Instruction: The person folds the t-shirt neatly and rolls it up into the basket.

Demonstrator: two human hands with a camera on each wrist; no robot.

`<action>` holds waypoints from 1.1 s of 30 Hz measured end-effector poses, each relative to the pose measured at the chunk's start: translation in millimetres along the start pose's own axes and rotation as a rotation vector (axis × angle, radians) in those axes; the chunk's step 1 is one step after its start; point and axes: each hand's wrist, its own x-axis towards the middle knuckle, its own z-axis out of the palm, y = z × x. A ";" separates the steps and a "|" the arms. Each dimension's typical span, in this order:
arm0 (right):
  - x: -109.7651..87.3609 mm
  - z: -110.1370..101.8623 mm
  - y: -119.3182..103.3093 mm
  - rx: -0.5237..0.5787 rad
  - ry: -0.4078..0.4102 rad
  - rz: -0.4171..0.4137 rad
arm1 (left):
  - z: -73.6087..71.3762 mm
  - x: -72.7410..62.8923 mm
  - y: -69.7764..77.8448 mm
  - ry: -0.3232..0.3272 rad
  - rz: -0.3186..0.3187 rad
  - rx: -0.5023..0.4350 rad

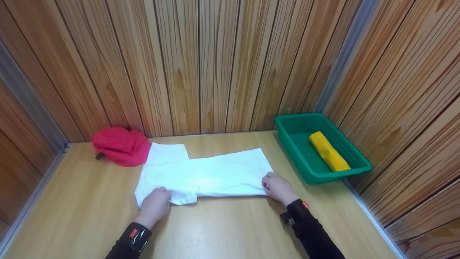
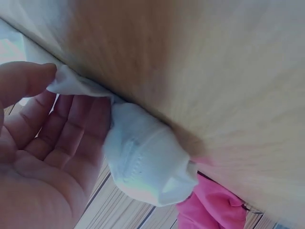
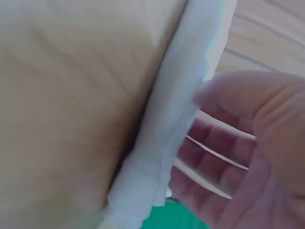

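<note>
A white T-shirt (image 1: 222, 176) lies sideways on the table, its sleeve end to the left and its hem to the right. At the near sleeve, my left hand (image 1: 155, 205) pinches the edge of the cloth; the left wrist view shows the thumb (image 2: 33, 78) on a lifted fold, with the fingers behind it. The right hand (image 1: 278, 187) holds the near corner of the hem. In the right wrist view its thumb (image 3: 228, 95) presses on the white cloth (image 3: 164, 119), and the other fingers are partly hidden behind it.
A red cap (image 1: 120, 145) sits at the back left, against the shirt's far left part. At the right stands a green basket (image 1: 294, 154) with a rolled yellow cloth (image 1: 329, 151) inside. Wood-panelled walls (image 1: 215, 72) close off the back and sides of the table (image 1: 222, 230).
</note>
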 end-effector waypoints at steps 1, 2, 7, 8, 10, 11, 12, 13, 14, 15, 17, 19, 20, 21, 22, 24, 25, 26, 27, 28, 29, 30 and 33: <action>-2.0 0.9 -2.4 -0.015 -0.003 -0.019 | 1.2 0.3 0.2 -0.001 -0.003 -0.002; -3.4 1.8 -4.4 -0.033 -0.004 -0.037 | 2.4 1.3 0.3 0.001 -0.006 -0.006; 3.4 3.3 -8.9 -0.075 0.032 -0.069 | 6.1 14.3 -0.9 -0.005 -0.050 -0.018; 6.3 3.5 -8.2 -0.074 0.033 -0.061 | 7.0 18.1 -1.8 -0.007 -0.057 -0.019; 13.0 4.4 -5.9 -0.066 0.029 -0.043 | 8.3 26.5 -4.1 -0.018 -0.072 -0.010; 17.1 5.2 -4.3 -0.059 0.020 -0.030 | 8.7 31.1 -5.4 -0.024 -0.079 -0.007; 21.4 5.8 -2.9 -0.051 0.009 -0.016 | 9.3 36.1 -7.1 -0.033 -0.086 -0.003; 25.9 6.7 -1.3 -0.049 0.001 -0.001 | 9.7 41.3 -8.7 -0.039 -0.091 0.001; 30.5 7.5 0.3 -0.046 -0.009 0.015 | 10.4 46.7 -10.5 -0.043 -0.094 0.005; 35.1 8.3 1.8 -0.047 -0.018 0.030 | 10.6 52.1 -11.9 -0.048 -0.099 0.008; 44.3 9.5 4.5 -0.050 -0.041 0.067 | 12.0 62.7 -14.7 -0.050 -0.105 0.007; 52.4 11.2 7.4 -0.060 -0.059 0.101 | 14.0 72.1 -16.4 -0.040 -0.112 0.006; 56.0 11.7 8.6 -0.061 -0.068 0.116 | 14.9 76.1 -17.0 -0.034 -0.116 0.005; 59.5 12.5 10.0 -0.060 -0.077 0.131 | 16.0 79.8 -17.6 -0.027 -0.125 0.003; 62.9 13.5 11.5 -0.056 -0.082 0.144 | 16.5 83.0 -17.9 -0.021 -0.132 0.000; 68.9 15.7 14.2 -0.046 -0.079 0.159 | 17.2 88.2 -18.5 -0.011 -0.148 -0.009; 71.9 16.7 15.5 -0.044 -0.081 0.166 | 17.4 90.7 -18.9 -0.009 -0.153 -0.012; 74.5 17.5 16.8 -0.037 -0.077 0.171 | 17.7 93.1 -19.2 -0.007 -0.158 -0.015; 77.1 18.3 18.2 -0.034 -0.076 0.179 | 18.2 95.6 -19.8 -0.007 -0.166 -0.019; 79.4 19.1 19.6 -0.030 -0.072 0.184 | 18.6 98.0 -20.1 -0.007 -0.172 -0.024; 81.5 19.5 20.7 -0.026 -0.069 0.188 | 19.5 100.2 -21.1 -0.012 -0.177 -0.023; 83.4 20.0 21.9 -0.022 -0.068 0.193 | 20.4 102.3 -22.1 -0.017 -0.185 -0.023; 87.2 20.7 25.3 0.000 -0.059 0.208 | 22.3 107.0 -24.7 -0.034 -0.208 -0.028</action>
